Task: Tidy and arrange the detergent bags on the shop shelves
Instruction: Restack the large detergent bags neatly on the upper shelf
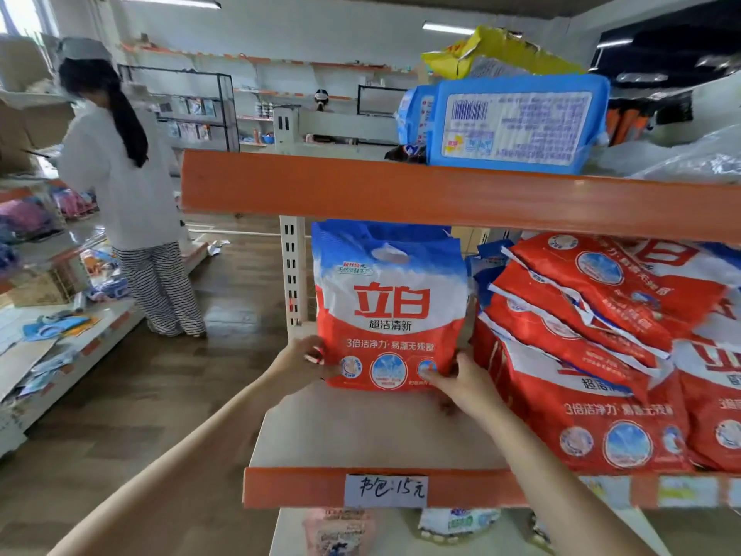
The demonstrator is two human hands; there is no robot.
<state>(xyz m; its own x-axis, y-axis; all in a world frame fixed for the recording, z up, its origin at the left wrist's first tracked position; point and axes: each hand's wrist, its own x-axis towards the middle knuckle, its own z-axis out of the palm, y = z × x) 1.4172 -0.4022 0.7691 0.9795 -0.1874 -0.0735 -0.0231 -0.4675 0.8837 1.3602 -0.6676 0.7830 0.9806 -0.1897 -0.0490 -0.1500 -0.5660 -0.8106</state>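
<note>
A red, white and blue detergent bag [391,311] stands upright at the left end of the middle shelf [361,431]. My left hand [298,363] grips its lower left corner. My right hand [461,381] holds its lower right corner, thumb on the front. To the right, several more red detergent bags [593,347] lie slumped and overlapping in a leaning pile. On the top shelf a blue detergent bag [517,122] stands with its back label facing me, a yellow bag [481,50] behind it.
The orange shelf beam [401,194] crosses just above the upright bag. A handwritten price tag [387,491] sits on the lower orange rail. A person in a white top [128,186] stands in the aisle at left beside low shelves of goods. More packets lie on the shelf below.
</note>
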